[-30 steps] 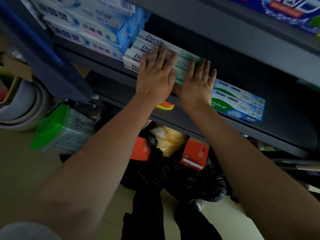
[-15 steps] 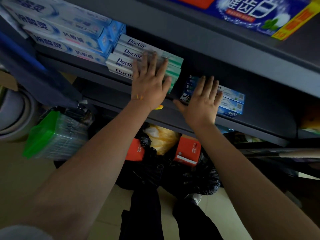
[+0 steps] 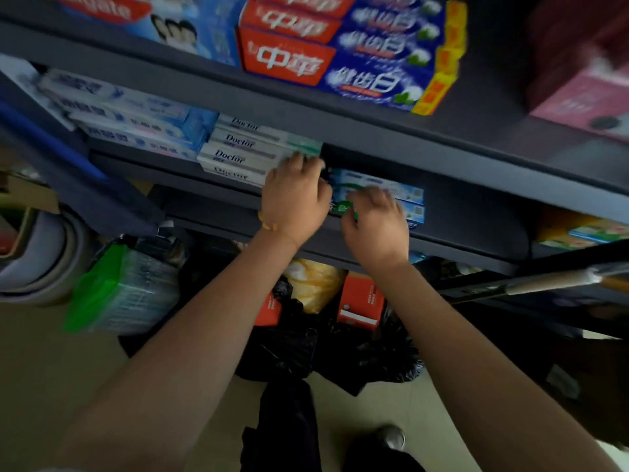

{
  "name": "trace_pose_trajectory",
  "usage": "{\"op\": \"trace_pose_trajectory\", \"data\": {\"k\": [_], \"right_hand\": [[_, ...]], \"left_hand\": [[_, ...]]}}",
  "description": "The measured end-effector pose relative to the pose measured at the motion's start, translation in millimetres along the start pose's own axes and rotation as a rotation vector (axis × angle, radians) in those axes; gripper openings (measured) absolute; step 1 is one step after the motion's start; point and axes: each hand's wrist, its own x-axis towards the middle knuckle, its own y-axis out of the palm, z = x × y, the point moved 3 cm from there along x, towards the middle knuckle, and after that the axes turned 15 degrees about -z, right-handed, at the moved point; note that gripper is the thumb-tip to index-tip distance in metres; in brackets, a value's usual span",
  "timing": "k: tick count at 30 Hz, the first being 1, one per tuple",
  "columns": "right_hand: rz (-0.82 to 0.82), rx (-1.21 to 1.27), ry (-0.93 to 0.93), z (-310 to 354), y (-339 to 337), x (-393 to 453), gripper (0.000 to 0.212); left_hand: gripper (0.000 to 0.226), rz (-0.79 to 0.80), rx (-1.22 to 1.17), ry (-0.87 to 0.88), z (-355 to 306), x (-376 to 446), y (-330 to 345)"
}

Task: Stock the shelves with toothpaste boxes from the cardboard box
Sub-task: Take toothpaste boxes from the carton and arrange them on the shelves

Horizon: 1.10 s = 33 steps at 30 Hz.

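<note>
1. You are facing dark grey shelving (image 3: 340, 127), its boards running across the view in tiers.
2. Below you lies a pale, beige floor (image 3: 51, 369).
3. At the foot of the shelving sit black plastic bags (image 3: 340, 352) and a green-topped clear package (image 3: 119, 294).
4. The light around you is dim.

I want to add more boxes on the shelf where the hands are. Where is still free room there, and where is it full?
Free: the dark shelf board right of the blue-green boxes, up to the yellow packs. Crowded: the left part, where Doctor boxes and pale blue boxes are stacked close, and the middle, where the left hand and right hand work.
</note>
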Motion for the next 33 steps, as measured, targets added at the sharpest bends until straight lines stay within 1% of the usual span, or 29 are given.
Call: {"op": "trace_pose_trajectory", "data": {"k": [1, 2, 4, 6, 7, 8, 11, 16, 19, 21, 24, 27, 30, 33], "right_hand": [[-0.028, 0.037, 0.02, -6, -16, -5, 0.019], [-0.023, 0.056, 0.055, -19, -40, -13, 0.017], [0.061, 0.095, 0.118, -31, -59, -26, 0.015], [0.13, 0.118, 0.193, -63, -98, -49, 0.015], [0.147, 0.128, 0.238, -85, -119, -63, 0.016], [0.155, 0.146, 0.28, -109, -140, -78, 0.017], [0.118, 0.216, 0.37, -179, -211, -132, 0.018], [0.04, 0.256, 0.476, -297, -334, -232, 0.015], [-0.023, 0.244, 0.558, -361, -397, -278, 0.017], [-0.083, 0.244, 0.61, -397, -428, -299, 0.017], [-0.095, 0.236, 0.659, -442, -455, -319, 0.019], [-0.113, 0.229, 0.678, -486, -465, -333, 0.019], [-0.169, 0.206, 0.685, -530, -465, -337, 0.019], [-0.137, 0.155, 0.667, -576, -460, -328, 0.021]], "left_hand": [[0.024, 0.04, -0.04, -0.039, -15, -5, -8], [0.022, 0.127, -0.065, -0.078, -39, -12, -17], [0.023, 0.365, -0.032, -0.125, -58, -26, -18], [0.025, 0.571, -0.035, -0.087, -103, -42, -22], [0.025, 0.626, -0.067, -0.071, -133, -51, -25], [0.024, 0.644, -0.103, -0.052, -166, -60, -31], [0.024, 0.602, -0.224, -0.019, -269, -95, -42], [0.026, 0.657, -0.314, 0.07, -442, -168, -62], [0.027, 0.694, -0.367, 0.103, -527, -203, -61], [0.026, 0.714, -0.385, 0.143, -574, -219, -58], [0.022, 0.735, -0.418, 0.186, -634, -236, -44], [0.021, 0.718, -0.454, 0.22, -682, -243, -21], [0.019, 0.658, -0.506, 0.189, -721, -243, 6], [0.021, 0.593, -0.552, 0.148, -755, -237, 37]]}}
